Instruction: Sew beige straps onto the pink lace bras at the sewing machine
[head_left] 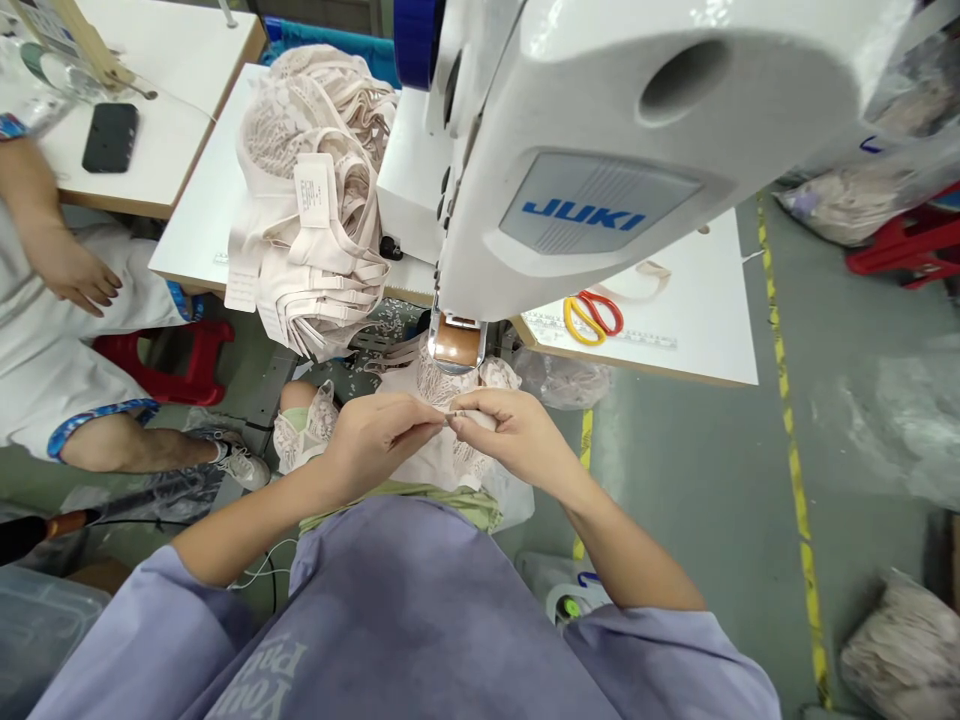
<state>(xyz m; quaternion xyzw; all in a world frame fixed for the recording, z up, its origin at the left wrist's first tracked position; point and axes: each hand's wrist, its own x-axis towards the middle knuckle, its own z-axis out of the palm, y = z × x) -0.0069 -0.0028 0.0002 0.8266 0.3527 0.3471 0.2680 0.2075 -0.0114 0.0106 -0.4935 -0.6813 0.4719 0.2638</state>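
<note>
My left hand (381,437) is closed, thumb and fingertips pinched together in front of the sewing machine head. Facing it, my right hand (511,430) is pinched too, and the fingertips of both almost meet. Between them they grip part of a beige lace bra (427,462), whose cloth hangs below over my lap; which part they pinch is too small to tell. Just beyond my fingers is the lower end of the white JUKI sewing machine (581,205), with a brown, metal-rimmed part (456,345). More lace (304,440) lies by my left knee.
A pile of beige bras (319,200) overhangs the table edge at left. Scissors with yellow and red handles (592,317) lie by a ruler on the right tabletop (712,345). A co-worker's hand (71,272) is at far left, near a black phone (110,138). Bagged garments (904,640) sit on the floor.
</note>
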